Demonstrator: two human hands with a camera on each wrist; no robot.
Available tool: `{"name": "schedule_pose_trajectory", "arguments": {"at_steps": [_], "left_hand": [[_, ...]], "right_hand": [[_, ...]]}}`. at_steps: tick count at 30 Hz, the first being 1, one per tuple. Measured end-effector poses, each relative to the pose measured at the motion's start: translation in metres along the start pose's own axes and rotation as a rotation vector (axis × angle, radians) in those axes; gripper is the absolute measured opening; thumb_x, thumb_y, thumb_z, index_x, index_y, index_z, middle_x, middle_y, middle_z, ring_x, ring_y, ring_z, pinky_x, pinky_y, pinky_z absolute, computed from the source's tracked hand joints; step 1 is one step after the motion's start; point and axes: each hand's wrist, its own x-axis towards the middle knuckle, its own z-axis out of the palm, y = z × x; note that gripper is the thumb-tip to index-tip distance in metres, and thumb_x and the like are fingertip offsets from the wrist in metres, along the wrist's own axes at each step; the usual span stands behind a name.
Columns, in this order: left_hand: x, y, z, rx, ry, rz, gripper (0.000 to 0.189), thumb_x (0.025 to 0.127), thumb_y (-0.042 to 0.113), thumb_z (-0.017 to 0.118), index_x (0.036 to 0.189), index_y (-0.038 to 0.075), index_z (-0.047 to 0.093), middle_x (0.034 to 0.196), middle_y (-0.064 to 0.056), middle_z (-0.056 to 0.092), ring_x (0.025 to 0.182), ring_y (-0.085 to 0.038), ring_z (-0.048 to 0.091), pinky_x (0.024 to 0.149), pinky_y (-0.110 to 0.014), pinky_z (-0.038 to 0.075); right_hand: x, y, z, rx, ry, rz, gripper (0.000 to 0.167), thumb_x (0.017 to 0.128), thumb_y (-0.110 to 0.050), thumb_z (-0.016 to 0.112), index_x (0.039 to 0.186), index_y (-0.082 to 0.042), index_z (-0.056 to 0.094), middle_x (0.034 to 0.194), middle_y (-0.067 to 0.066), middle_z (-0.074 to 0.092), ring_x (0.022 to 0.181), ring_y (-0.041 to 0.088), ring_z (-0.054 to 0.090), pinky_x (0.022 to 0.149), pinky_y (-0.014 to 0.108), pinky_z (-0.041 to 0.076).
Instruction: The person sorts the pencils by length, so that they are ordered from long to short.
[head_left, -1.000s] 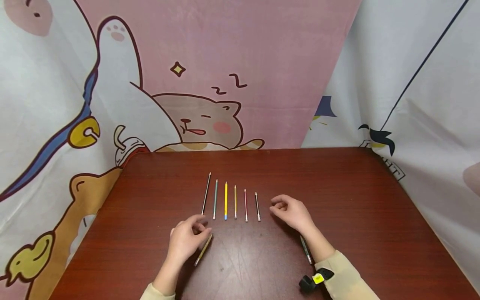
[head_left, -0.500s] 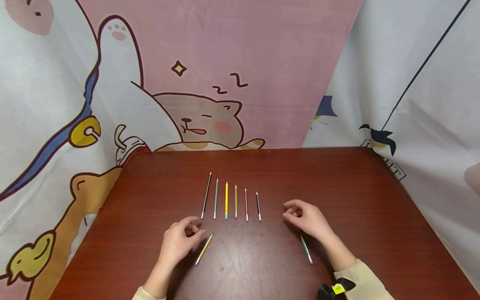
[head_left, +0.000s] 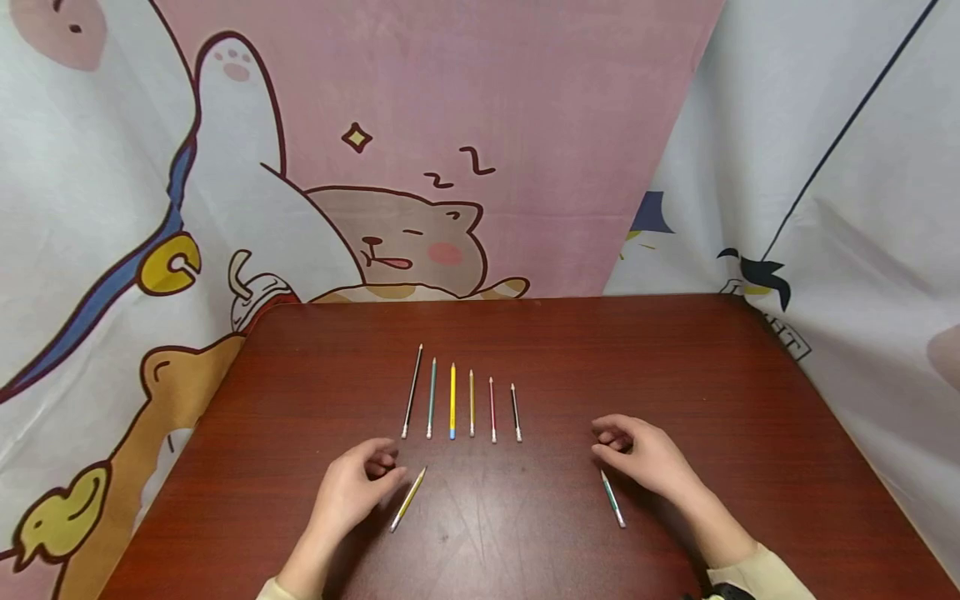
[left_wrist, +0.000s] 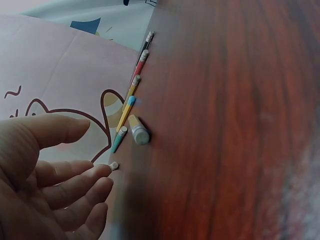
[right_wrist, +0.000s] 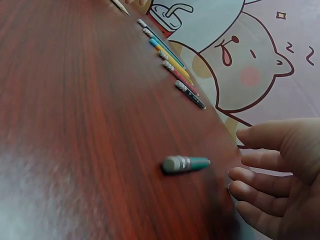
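Observation:
Several pencils lie side by side in a row at mid-table, longer at the left and shorter at the right. They include a long black pencil, a teal pencil, a bright yellow pencil, a gold pencil, a red pencil and a short black pencil. My left hand hovers loosely curled, holding nothing, left of a slanted yellow pencil. Likewise loosely curled and holding nothing, my right hand is just above and right of a short green pencil.
The brown wooden table reaches back to a printed cloth curtain with cartoon animals. More curtain hangs along both sides of the table.
My right hand has moved right and toward me, away from the row, uncovering the green pencil. My left hand has drawn slightly left, off the yellow pencil. The pencils stay put.

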Motion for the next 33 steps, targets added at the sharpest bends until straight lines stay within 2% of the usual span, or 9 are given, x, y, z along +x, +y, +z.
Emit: {"name": "schedule_pose_trajectory", "arguments": {"at_steps": [7, 13, 17, 22, 30, 33], "left_hand": [[0.000, -0.003, 0.003, -0.005, -0.027, 0.027, 0.040, 0.076, 0.018, 0.085, 0.112, 0.007, 0.071, 0.088, 0.002, 0.070, 0.081, -0.016, 0.067, 0.075, -0.035, 0.054], [0.000, -0.007, 0.007, 0.033, -0.033, 0.114, 0.043, 0.071, 0.020, 0.088, 0.109, 0.006, 0.072, 0.088, 0.002, 0.067, 0.082, -0.019, 0.065, 0.076, -0.034, 0.052], [0.000, -0.008, 0.010, 0.064, -0.064, 0.151, 0.052, 0.067, 0.027, 0.091, 0.111, 0.007, 0.072, 0.091, 0.001, 0.065, 0.082, -0.019, 0.062, 0.076, -0.033, 0.050], [0.000, -0.008, 0.010, 0.127, -0.103, 0.153, 0.061, 0.061, 0.039, 0.092, 0.112, 0.012, 0.071, 0.097, 0.003, 0.063, 0.087, -0.017, 0.058, 0.079, -0.035, 0.046], [-0.002, -0.008, 0.011, 0.214, -0.130, 0.148, 0.068, 0.056, 0.041, 0.093, 0.113, 0.013, 0.070, 0.105, 0.000, 0.061, 0.099, -0.022, 0.056, 0.085, -0.048, 0.042], [-0.002, -0.009, 0.013, 0.249, -0.133, 0.170, 0.072, 0.053, 0.043, 0.094, 0.114, 0.014, 0.069, 0.106, -0.001, 0.061, 0.101, -0.025, 0.056, 0.084, -0.051, 0.043]], "right_hand": [[-0.011, 0.005, -0.006, -0.010, 0.022, -0.035, 0.032, 0.085, -0.021, 0.079, 0.112, -0.008, 0.070, 0.093, -0.005, 0.066, 0.081, 0.011, 0.062, 0.073, 0.033, 0.051], [-0.022, 0.011, -0.005, -0.041, 0.027, -0.045, 0.036, 0.083, -0.022, 0.081, 0.114, -0.008, 0.069, 0.094, -0.005, 0.063, 0.081, 0.010, 0.059, 0.071, 0.029, 0.049], [-0.028, 0.013, -0.003, -0.064, 0.038, -0.083, 0.041, 0.081, -0.024, 0.082, 0.115, -0.007, 0.068, 0.093, -0.006, 0.061, 0.078, 0.007, 0.054, 0.067, 0.027, 0.046], [-0.036, 0.013, 0.000, -0.104, 0.040, -0.132, 0.048, 0.078, -0.027, 0.085, 0.117, -0.007, 0.066, 0.094, -0.006, 0.059, 0.077, 0.006, 0.051, 0.064, 0.027, 0.045], [-0.045, 0.016, 0.010, -0.153, 0.093, -0.176, 0.057, 0.071, -0.032, 0.089, 0.117, -0.009, 0.065, 0.098, -0.007, 0.058, 0.080, 0.007, 0.050, 0.068, 0.029, 0.045], [-0.047, 0.015, 0.012, -0.190, 0.102, -0.154, 0.062, 0.068, -0.036, 0.091, 0.118, -0.010, 0.065, 0.101, -0.006, 0.058, 0.083, 0.008, 0.051, 0.072, 0.031, 0.047]]}}
